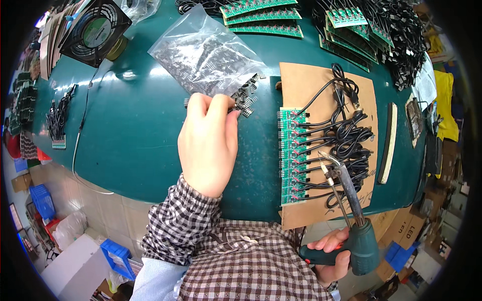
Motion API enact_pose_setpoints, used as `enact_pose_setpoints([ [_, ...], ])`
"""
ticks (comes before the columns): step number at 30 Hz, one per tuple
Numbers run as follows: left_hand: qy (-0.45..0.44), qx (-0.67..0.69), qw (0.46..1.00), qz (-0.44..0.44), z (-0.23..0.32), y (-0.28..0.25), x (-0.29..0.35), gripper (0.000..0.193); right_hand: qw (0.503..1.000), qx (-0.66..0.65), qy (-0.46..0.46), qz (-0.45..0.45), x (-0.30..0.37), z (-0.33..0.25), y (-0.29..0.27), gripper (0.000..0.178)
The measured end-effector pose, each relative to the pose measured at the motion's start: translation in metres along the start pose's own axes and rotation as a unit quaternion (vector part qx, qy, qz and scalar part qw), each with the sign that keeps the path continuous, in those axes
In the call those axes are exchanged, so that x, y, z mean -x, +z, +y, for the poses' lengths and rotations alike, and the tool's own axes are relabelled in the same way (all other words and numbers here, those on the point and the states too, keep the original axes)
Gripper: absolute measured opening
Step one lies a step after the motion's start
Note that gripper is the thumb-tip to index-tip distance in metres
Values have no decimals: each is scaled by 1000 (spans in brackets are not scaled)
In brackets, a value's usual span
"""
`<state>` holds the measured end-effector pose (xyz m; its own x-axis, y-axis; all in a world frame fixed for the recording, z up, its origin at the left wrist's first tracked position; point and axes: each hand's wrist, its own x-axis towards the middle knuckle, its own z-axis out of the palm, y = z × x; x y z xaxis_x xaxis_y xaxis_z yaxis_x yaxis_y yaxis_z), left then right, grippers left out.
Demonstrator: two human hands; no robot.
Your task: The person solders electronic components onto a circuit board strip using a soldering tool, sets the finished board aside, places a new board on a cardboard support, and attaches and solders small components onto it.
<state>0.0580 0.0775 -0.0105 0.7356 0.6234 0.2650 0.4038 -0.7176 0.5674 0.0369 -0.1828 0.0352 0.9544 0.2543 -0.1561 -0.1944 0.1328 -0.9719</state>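
"Checking L hand: status?"

"Fingers curled in at loose connectors beside the plastic bag, on table; can't tell fingertip gap or if I've got one."

"R hand?"

"Wrapped round the soldering iron, tip over black cables. Green PCBs w/ those cables lie on cardboard."

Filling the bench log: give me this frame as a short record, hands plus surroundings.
Left hand: by loose black pin connectors; grip unclear
Right hand: holds green-handled soldering iron, tip over black cables
Right side: green board strip, cables attached, on brown cardboard sheet
Beyond left hand: clear plastic bag of connectors
Back left: black fan
Surface: green table
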Motion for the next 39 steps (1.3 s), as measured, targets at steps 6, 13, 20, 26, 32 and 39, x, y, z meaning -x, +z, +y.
enact_pose_setpoints([
  [6,-18,74,997,-29,1,-10,23,5,999,-26,14,21,3,3,-5,40],
  [13,-16,76,997,-3,5,-18,22,5,999,-29,13,-11,-2,-3,0,41],
  [20,-140,334,932,2,16,-25,28,9,998,-40,27,-38,-3,-4,2,41],
  [26,-311,607,675,-281,51,-54,40,13,993,103,58,24,-16,-23,32,45],
  [32,-194,596,699,-344,60,-51,55,17,975,191,34,-109,-43,-28,42,28],
  [39,19,471,847,-246,68,-46,63,19,974,203,12,-99,-39,-25,40,21],
])
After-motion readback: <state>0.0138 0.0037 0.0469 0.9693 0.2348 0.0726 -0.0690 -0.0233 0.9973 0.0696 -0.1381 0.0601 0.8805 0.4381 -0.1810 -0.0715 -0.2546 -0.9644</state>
